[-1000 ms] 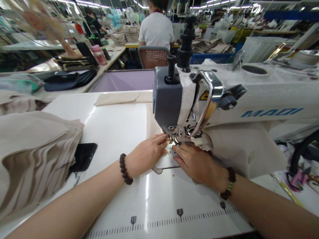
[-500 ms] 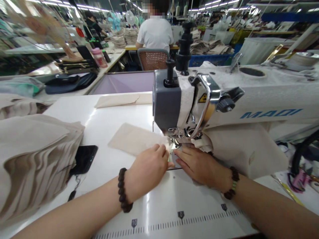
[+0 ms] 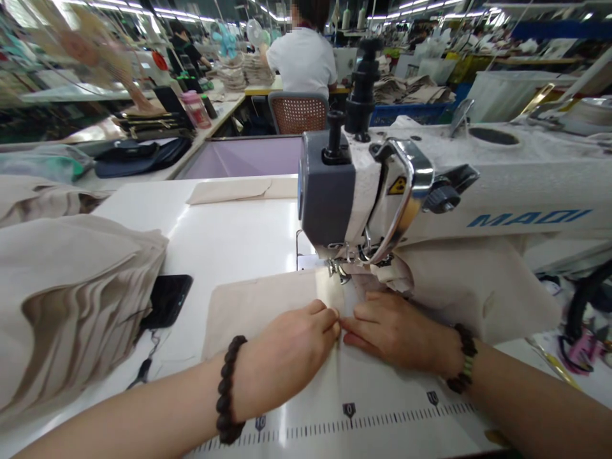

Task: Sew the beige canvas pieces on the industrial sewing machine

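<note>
A beige fabric piece (image 3: 262, 296) lies flat on the white machine bed, its right edge at the presser foot (image 3: 340, 274) of the sewing machine (image 3: 329, 191). My left hand (image 3: 291, 347) pinches this piece near its right edge, just in front of the foot. Beside it, my right hand (image 3: 396, 328) rests with fingers apart, the index fingertip meeting the left fingertips. A pale strip (image 3: 329, 290) runs along the fabric edge under the foot. What lies beneath my right palm is hidden.
Stacked beige fabric (image 3: 86, 287) and a black phone (image 3: 169, 299) lie on the left. A folded fabric piece (image 3: 229, 190) sits behind. More fabric (image 3: 473, 280) hangs under the machine arm. A printed ruler (image 3: 349, 421) marks the front edge. A person in white (image 3: 306, 60) sits ahead.
The fabric piece, tilted before, now lies squarer to the foot and nearer me. Both hands have moved toward me, and my left fingers have closed in a pinch at its edge.
</note>
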A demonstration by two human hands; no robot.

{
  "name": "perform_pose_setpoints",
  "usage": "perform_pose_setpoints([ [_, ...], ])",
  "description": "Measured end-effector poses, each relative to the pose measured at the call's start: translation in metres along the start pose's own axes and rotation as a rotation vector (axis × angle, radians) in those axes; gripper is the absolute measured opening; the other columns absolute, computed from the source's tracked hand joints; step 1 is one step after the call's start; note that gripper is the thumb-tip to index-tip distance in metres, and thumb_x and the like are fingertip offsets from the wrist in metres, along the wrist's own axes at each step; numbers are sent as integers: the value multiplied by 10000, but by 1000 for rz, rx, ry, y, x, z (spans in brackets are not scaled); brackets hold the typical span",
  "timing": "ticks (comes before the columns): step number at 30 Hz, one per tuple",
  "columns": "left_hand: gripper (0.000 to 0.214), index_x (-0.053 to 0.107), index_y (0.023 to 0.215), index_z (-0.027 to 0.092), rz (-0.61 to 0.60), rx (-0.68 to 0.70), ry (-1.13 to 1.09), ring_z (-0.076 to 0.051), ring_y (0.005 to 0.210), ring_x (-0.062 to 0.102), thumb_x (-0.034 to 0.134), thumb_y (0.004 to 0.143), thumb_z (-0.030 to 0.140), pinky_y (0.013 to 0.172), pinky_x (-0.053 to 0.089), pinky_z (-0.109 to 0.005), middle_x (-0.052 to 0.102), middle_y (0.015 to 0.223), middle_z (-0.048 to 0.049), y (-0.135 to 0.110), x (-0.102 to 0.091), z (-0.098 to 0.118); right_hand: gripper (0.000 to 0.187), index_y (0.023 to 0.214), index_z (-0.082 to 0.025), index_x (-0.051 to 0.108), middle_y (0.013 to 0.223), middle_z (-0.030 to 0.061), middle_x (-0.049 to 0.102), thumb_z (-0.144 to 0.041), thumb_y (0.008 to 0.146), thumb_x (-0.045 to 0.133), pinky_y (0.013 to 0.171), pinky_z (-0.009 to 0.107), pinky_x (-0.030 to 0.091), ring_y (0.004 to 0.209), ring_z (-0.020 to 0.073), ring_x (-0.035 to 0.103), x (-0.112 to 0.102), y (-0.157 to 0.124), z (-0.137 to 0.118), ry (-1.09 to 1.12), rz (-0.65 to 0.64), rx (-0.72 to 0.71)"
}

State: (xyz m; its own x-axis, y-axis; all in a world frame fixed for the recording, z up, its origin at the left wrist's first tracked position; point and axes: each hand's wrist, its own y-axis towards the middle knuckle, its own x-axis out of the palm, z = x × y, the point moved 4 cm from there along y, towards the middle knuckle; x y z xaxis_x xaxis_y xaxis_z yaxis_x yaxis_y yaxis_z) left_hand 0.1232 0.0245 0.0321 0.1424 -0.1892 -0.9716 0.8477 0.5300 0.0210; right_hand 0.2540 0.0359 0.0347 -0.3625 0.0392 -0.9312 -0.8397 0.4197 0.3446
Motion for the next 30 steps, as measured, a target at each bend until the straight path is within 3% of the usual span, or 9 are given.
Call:
perform_pose_setpoints([
  [9,259,547,888,107,37,-70,-49,-177,919,498,294,936,77,820,490,-292,538,945,-80,3,9,-14,385,882,-121,590,707,31,517,-261,1008,254,683,337,393,651,188,474,8,-1,5,-57,-52,93],
  [14,233,544,948,98,77,-97,-40,-173,939,501,315,919,66,852,485,-300,532,980,-76,7,9,-27,121,945,-113,578,774,51,547,-196,924,494,681,334,457,720,207,514,15,2,10,-93,-128,185],
  [20,206,545,985,89,125,-137,-37,-174,1002,500,354,910,78,898,479,-300,523,1033,-85,13,3,-43,216,1082,-115,545,946,74,604,-180,879,581,791,373,476,883,231,561,17,8,12,-98,-213,376],
  [25,242,521,1091,70,164,-90,-39,-162,1141,441,354,915,71,1062,356,-303,520,1125,-88,18,3,-53,202,1056,-121,561,918,61,610,-181,867,602,784,386,489,858,231,572,17,11,11,-114,-227,400],
  [30,286,529,1112,68,196,-120,-48,-175,1141,452,349,893,36,1058,367,-314,528,1144,-98,18,2,-60,181,1025,-119,571,901,70,609,-181,860,612,721,361,512,830,227,575,16,13,9,-109,-246,413],
])
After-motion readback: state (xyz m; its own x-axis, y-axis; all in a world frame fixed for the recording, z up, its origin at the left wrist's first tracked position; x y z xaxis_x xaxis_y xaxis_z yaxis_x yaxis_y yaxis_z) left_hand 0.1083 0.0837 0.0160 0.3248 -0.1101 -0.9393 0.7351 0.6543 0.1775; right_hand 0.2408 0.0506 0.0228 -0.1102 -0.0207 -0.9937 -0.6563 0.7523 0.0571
